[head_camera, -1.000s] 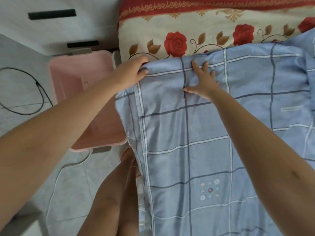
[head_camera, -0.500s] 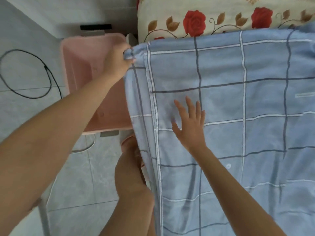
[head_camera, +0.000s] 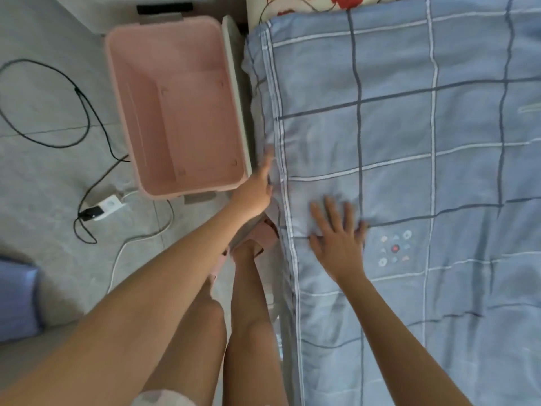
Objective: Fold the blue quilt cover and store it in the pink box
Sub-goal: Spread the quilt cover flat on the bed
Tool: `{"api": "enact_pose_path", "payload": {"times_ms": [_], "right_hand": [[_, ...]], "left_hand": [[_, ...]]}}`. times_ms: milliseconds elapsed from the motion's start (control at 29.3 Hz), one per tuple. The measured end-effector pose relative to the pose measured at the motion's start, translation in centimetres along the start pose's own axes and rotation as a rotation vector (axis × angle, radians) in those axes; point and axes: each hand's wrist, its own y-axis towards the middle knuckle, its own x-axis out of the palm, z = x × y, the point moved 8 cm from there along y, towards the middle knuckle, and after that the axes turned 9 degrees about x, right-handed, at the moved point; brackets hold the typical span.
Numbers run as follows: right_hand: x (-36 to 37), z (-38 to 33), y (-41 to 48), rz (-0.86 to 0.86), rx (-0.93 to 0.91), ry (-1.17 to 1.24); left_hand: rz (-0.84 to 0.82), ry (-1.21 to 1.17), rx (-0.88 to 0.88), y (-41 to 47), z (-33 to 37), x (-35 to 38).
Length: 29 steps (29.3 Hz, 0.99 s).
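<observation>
The blue quilt cover (head_camera: 409, 136), checked with dark and white lines, lies spread flat over the bed on the right. My right hand (head_camera: 338, 244) lies flat on it with fingers spread, near its left border. My left hand (head_camera: 259, 186) touches the cover's hanging left edge with straight fingers, at the side of the bed. The pink box (head_camera: 175, 112) stands open on the floor just left of the bed, with nothing inside it.
A floral sheet (head_camera: 307, 2) shows beyond the cover's far edge. Black and white cables with a charger (head_camera: 102, 208) lie on the tiled floor left of the box. A blue object (head_camera: 17, 300) sits at the left edge. My legs stand between box and bed.
My left hand has let go of the cover's top corner and slid down along its left edge. My right hand has moved nearer along the cover. The view has tilted down.
</observation>
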Motion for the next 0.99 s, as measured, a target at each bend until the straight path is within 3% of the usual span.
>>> {"api": "enact_pose_path", "payload": {"times_ms": [68, 137, 171, 342, 513, 615, 752, 923, 991], "right_hand": [[3.4, 4.6, -5.0, -0.146, 0.331, 0.123], [5.9, 7.2, -10.6, -0.196, 0.648, 0.207], [6.0, 7.1, -12.6, -0.164, 0.678, 0.19], [7.0, 5.2, -14.5, -0.039, 0.503, 0.024], [11.1, 5.6, -14.0, -0.016, 0.522, 0.114], [12.2, 6.3, -13.3, 0.105, 0.502, 0.129], [12.5, 6.5, -13.3, 0.145, 0.502, 0.185], [12.7, 6.5, -14.2, 0.113, 0.475, 0.256], [12.7, 6.5, -14.4, 0.082, 0.456, 0.27]], "left_hand": [[-0.048, -0.19, -0.258, -1.9, -3.2, 0.9], [-0.148, -0.295, -0.285, -3.9, -3.7, 2.0], [-0.194, -0.321, -0.275, -5.1, -3.4, 2.7], [-0.232, -0.627, -0.389, -10.2, -1.0, 8.7], [-0.139, -0.979, -0.542, -10.7, -3.4, 18.7], [-0.119, -1.218, -0.509, -8.0, -6.8, 24.3], [-0.029, -1.316, -0.552, -8.9, -9.2, 25.5], [-0.176, -1.258, -0.378, -11.8, -8.2, 24.6], [-0.099, -1.221, -0.363, -12.4, -9.1, 23.3]]}}
